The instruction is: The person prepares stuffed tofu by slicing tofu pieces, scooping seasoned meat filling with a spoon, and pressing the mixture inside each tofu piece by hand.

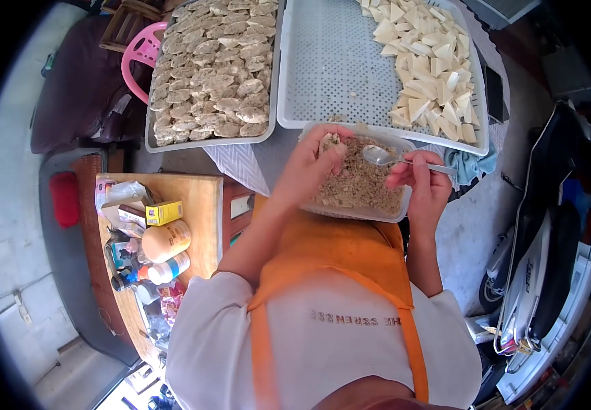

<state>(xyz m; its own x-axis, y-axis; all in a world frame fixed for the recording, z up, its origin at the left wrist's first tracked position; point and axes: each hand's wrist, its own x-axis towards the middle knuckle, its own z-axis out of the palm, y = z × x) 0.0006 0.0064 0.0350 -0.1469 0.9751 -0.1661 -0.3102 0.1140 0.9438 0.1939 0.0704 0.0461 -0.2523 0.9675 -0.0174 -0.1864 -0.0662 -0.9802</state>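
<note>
My left hand (319,160) is closed around a pale tofu piece (330,141), mostly hidden by the fingers, above the left side of a plastic tub. My right hand (424,181) grips a metal spoon (439,167) by its handle, with the bowl pointing left over the tub. Brown crumbly filling (362,184) lies inside the clear tub (405,208). Beyond it, cut white tofu wedges (435,68) are heaped on the right side of a perforated white tray (329,61). Rows of filled, brown-smeared pieces (213,75) cover another tray (150,133) at the left.
A pink chair back (143,51) stands beside the left tray. On a wooden side table (203,198) are a yellow box (164,213), bottles and packets. A blue-green cloth (472,164) hangs by the right tray. A scooter (534,273) is parked at the right.
</note>
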